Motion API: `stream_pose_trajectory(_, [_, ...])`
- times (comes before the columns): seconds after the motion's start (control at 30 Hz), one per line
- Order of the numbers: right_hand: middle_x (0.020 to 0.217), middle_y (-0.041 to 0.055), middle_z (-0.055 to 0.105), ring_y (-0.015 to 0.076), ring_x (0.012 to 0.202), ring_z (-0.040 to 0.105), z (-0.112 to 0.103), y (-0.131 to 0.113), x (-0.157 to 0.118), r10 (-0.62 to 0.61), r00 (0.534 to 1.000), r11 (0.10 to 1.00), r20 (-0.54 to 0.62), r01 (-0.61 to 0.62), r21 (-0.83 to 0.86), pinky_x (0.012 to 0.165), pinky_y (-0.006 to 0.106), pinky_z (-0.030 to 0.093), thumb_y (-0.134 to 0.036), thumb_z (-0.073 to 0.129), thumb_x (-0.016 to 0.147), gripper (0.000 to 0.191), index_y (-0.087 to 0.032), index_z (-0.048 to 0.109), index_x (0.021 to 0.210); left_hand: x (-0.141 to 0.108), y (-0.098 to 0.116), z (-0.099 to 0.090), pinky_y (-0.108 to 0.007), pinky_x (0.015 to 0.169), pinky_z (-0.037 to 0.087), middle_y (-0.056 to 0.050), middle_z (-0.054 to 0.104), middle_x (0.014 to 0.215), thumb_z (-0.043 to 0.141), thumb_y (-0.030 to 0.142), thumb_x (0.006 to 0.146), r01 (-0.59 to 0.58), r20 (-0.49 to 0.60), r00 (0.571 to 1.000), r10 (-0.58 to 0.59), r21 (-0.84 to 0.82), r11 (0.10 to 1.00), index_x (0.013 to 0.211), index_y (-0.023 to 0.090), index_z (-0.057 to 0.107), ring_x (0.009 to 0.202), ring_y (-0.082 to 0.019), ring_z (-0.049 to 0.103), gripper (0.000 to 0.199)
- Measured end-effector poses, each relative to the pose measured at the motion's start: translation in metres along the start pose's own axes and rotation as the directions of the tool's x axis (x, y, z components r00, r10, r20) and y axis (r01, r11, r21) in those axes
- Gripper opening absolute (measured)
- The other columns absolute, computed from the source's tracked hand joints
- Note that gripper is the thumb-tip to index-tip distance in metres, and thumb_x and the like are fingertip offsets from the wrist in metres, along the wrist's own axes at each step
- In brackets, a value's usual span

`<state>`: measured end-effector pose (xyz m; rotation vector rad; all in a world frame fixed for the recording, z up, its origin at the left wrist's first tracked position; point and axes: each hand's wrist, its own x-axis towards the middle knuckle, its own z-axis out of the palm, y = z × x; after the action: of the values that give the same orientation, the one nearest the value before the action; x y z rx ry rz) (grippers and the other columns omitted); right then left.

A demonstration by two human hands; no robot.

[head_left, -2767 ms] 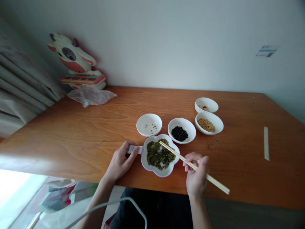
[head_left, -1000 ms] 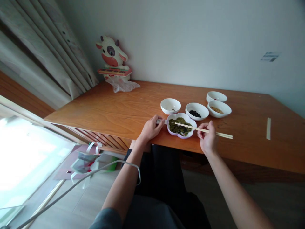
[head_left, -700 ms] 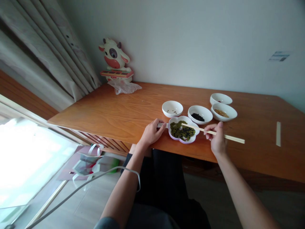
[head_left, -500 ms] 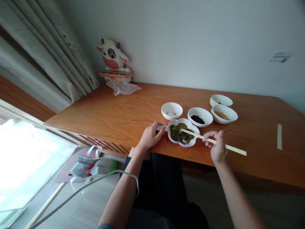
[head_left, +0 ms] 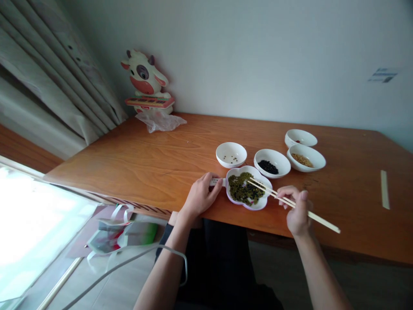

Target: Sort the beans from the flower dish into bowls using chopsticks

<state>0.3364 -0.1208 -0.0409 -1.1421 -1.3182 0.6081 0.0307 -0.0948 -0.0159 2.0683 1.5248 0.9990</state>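
Observation:
My left hand [head_left: 204, 193] is closed round the short handle of a white, flower-shaped dish [head_left: 266, 202] with a lilac edge. Small green beans [head_left: 238, 188] fill much of the dish, with darker ones among them. In my right hand [head_left: 296, 209] is a pair of light wooden chopsticks [head_left: 322, 221], their tips slightly apart over the beans. Just behind the dish stand a white bowl [head_left: 231, 149] with a few small beans and another bowl [head_left: 278, 157] holding black beans.
A bowl [head_left: 318, 160] of yellowish grains and one [head_left: 300, 134] with a little red in it stand at the back right. A cow toy [head_left: 149, 82] and plastic bag [head_left: 161, 121] are back left. A pale strip [head_left: 385, 189] lies right.
The chopstick tips have parted a little, and the rear ends have tilted lower. The view has shifted slightly; my left hand still holds the handle.

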Motion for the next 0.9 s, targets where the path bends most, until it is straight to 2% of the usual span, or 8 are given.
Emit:
stream_pose_trajectory(0.13, [0.076, 0.0063, 0.066, 0.0191, 0.061, 0.053, -0.002, -0.011, 0.012, -0.047, 0.998, 0.999, 0.046, 0.048, -0.024, 0.054, 0.035, 0.036, -0.068, 0.025, 0.106, 0.071, -0.024, 0.07, 0.073, 0.0, 0.0, -0.001, -0.034, 0.086, 0.055, -0.008, 0.077, 0.107, 0.05, 0.045, 0.108, 0.015, 0.009, 1.0, -0.015, 0.011, 1.0, 0.11, 0.024, 0.064, 0.099, -0.025, 0.074, 0.026])
stream_pose_trajectory(0.23, [0.071, 0.0067, 0.065, 0.0208, 0.063, 0.056, -0.003, -0.027, 0.041, -0.092, 0.98, 0.993, 0.179, 0.105, -0.061, 0.059, 0.037, 0.041, -0.071, 0.022, 0.105, 0.075, -0.025, 0.068, 0.068, -0.001, 0.001, -0.001, -0.035, 0.085, 0.055, -0.008, 0.077, 0.106, 0.05, 0.045, 0.108, 0.025, 0.02, 1.0, -0.025, 0.01, 1.0, 0.11, 0.024, 0.064, 0.099, -0.026, 0.074, 0.026])
stream_pose_trajectory(0.3, [0.072, 0.0067, 0.067, 0.0212, 0.065, 0.057, -0.001, -0.038, 0.067, -0.111, 0.95, 0.985, 0.29, 0.144, -0.095, 0.064, 0.038, 0.044, -0.07, 0.03, 0.105, 0.07, -0.025, 0.07, 0.069, -0.001, 0.001, -0.002, -0.035, 0.084, 0.055, -0.008, 0.076, 0.105, 0.05, 0.045, 0.108, 0.029, 0.027, 0.999, -0.029, 0.002, 1.0, 0.11, 0.024, 0.064, 0.098, -0.026, 0.073, 0.026])
stream_pose_trajectory(0.37, [0.075, 0.0067, 0.07, 0.0213, 0.069, 0.06, 0.003, -0.049, 0.096, -0.114, 0.906, 0.976, 0.409, 0.178, -0.124, 0.067, 0.038, 0.045, -0.07, 0.032, 0.105, 0.069, -0.025, 0.071, 0.072, -0.002, 0.002, -0.003, -0.035, 0.084, 0.055, -0.007, 0.076, 0.103, 0.049, 0.045, 0.108, 0.034, 0.036, 0.999, -0.034, -0.003, 0.999, 0.11, 0.024, 0.064, 0.096, -0.026, 0.073, 0.026])
stream_pose_trajectory(0.47, [0.072, 0.0061, 0.071, 0.0195, 0.065, 0.061, 0.01, -0.067, 0.137, -0.077, 0.787, 0.964, 0.613, 0.216, -0.155, 0.065, 0.035, 0.046, -0.073, 0.028, 0.105, 0.076, -0.024, 0.073, 0.068, -0.002, 0.002, -0.004, -0.035, 0.083, 0.054, -0.007, 0.076, 0.104, 0.05, 0.044, 0.108, 0.054, 0.047, 0.997, -0.054, -0.004, 0.999, 0.108, 0.024, 0.064, 0.095, -0.025, 0.073, 0.024])
stream_pose_trajectory(0.6, [0.07, 0.0036, 0.073, 0.0172, 0.065, 0.065, 0.025, -0.1, 0.176, -0.009, 0.657, 0.939, 0.754, 0.264, -0.219, 0.067, 0.032, 0.046, -0.068, 0.04, 0.105, 0.068, -0.022, 0.075, 0.069, -0.001, 0.003, -0.004, -0.035, 0.083, 0.054, -0.006, 0.076, 0.104, 0.05, 0.045, 0.108, 0.085, 0.069, 0.994, -0.084, -0.011, 0.996, 0.108, 0.024, 0.064, 0.096, -0.025, 0.073, 0.025])
stream_pose_trajectory(0.77, [0.059, 0.0004, 0.064, 0.0143, 0.055, 0.057, 0.054, -0.135, 0.184, 0.036, 0.594, 0.829, 0.804, 0.431, -0.356, 0.061, 0.033, 0.038, -0.069, 0.032, 0.107, 0.07, -0.021, 0.064, 0.067, 0.0, 0.004, -0.004, -0.036, 0.086, 0.056, -0.006, 0.077, 0.105, 0.051, 0.046, 0.108, 0.105, 0.073, 0.992, -0.103, -0.021, 0.994, 0.109, 0.025, 0.065, 0.096, -0.025, 0.073, 0.026])
stream_pose_trajectory(0.9, [0.052, 0.0004, 0.054, 0.0133, 0.05, 0.047, 0.064, -0.134, 0.174, 0.058, 0.528, 0.783, 0.847, 0.503, -0.367, 0.059, 0.035, 0.029, -0.069, 0.025, 0.108, 0.074, -0.02, 0.052, 0.06, -0.001, 0.005, -0.005, -0.039, 0.091, 0.056, -0.007, 0.077, 0.107, 0.049, 0.047, 0.108, 0.12, 0.077, 0.99, -0.117, -0.027, 0.992, 0.109, 0.025, 0.065, 0.1, -0.027, 0.073, 0.027])
